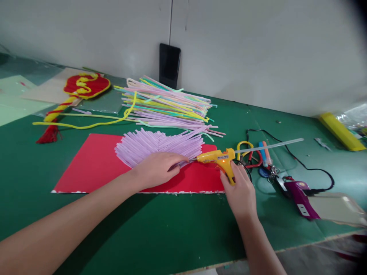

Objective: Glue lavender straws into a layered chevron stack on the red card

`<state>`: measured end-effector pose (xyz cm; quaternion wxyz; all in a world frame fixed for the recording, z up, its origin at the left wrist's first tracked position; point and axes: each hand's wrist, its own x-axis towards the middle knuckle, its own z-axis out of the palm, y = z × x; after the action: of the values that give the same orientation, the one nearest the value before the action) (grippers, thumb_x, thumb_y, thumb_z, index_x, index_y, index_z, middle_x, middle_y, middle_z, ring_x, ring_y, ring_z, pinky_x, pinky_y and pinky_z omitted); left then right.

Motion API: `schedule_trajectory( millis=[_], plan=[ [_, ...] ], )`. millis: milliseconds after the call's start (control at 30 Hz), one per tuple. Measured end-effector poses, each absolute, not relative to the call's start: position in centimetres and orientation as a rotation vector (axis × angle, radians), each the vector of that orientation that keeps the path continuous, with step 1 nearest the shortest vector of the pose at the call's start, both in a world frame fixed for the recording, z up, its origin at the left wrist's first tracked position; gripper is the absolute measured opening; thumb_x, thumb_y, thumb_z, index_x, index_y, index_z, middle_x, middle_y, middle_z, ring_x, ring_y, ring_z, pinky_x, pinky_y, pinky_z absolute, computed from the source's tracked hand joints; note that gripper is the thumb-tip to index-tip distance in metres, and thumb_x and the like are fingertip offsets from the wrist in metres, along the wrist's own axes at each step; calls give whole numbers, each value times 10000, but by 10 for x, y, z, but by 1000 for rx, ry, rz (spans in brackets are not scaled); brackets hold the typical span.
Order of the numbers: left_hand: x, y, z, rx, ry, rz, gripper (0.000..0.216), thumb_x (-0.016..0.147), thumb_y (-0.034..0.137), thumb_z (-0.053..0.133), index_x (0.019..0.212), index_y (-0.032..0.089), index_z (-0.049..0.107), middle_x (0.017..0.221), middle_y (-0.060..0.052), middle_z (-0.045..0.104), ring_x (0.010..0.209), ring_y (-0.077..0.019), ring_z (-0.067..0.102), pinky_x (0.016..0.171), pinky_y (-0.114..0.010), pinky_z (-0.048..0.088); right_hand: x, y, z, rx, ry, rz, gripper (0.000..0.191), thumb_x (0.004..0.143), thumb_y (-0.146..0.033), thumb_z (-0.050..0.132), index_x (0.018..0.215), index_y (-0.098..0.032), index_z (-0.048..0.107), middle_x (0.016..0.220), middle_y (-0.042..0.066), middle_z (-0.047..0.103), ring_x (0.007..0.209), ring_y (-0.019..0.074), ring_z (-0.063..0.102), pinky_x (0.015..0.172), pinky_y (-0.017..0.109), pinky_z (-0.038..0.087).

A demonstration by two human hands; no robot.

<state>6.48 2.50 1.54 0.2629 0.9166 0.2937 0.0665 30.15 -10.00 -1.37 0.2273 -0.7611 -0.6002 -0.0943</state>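
A fan of lilac pipe cleaners (157,143), laid in a herringbone pattern, covers part of a red board (88,164). My left hand (156,170) is over its lower edge, thumb and fingers pinched on a lilac pipe cleaner whose end is mostly hidden. My right hand (241,191) grips the handle of a yellow hot glue gun (215,156). Its lamp glows orange, and a long clear glue stick (275,145) sticks out of the back. The nozzle points left and is at my left fingertips; whether it touches the pipe cleaner I cannot tell.
Behind the board lies a pile of coloured pipe cleaners (169,103). A phone (169,65) leans on the wall. At left is a red and yellow tasselled ornament (86,86). Pliers (254,158), a purple power strip (301,198) and a black cord (298,158) are at right.
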Motion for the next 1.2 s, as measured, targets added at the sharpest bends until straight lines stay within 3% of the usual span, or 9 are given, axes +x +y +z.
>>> schedule_trajectory(
  millis=[667,1200],
  plan=[
    [64,26,14,2484,793,193,371,898,223,409,1237,259,557,1230,0,625,1075,-197,595,923,-327,437,302,-100,-12,-2122,-1641,-220,414,910,-393,399,1229,-170,540,1037,123,622,908,251,616,678,325,504],
    [65,25,16,2485,791,176,365,896,227,402,1223,245,563,1234,-1,622,1081,-198,592,926,-319,432,307,-101,-15,-2112,-1582,-211,418,898,-370,413,1252,-183,535,1073,134,625,979,263,607,769,371,517]
  ],
)
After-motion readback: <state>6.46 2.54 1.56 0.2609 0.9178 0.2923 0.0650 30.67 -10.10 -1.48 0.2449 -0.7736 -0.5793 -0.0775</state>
